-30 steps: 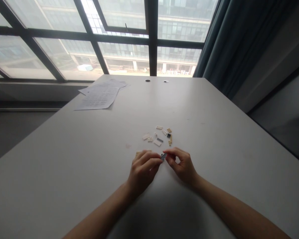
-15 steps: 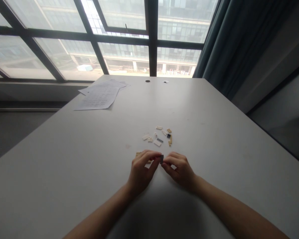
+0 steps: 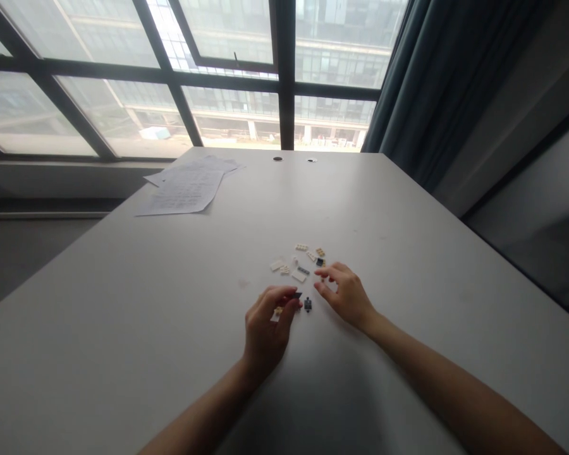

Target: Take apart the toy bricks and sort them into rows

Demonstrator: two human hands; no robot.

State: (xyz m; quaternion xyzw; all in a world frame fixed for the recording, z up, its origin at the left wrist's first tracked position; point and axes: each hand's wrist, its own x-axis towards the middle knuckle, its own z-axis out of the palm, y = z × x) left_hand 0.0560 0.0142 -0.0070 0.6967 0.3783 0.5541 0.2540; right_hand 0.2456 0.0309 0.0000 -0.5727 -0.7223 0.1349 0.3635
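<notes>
Centre of tabletop (image 3: pixel 123 316), wide room toward every edge, left hand (image 3: pixel 267 323) pinching dark brick (image 3: pixel 297 295), axis too small to tell, right hand (image 3: pixel 347 297) loosely spread beside loose bricks (image 3: pixel 299 275).

Person at a white table (image 3: pixel 123 303) by a big window. Left hand (image 3: pixel 267 323) curled, thumb & fingers pinching a small piece (image 3: pixel 296 295). Dark brick (image 3: pixel 308 304) lies on the table just beside it, btwn both hands. Right hand (image 3: pixel 346 294) loose, fingers apart, tips near the brick pile (image 3: pixel 299 264). Papers (image 3: pixel 186 188) at far left.
</notes>
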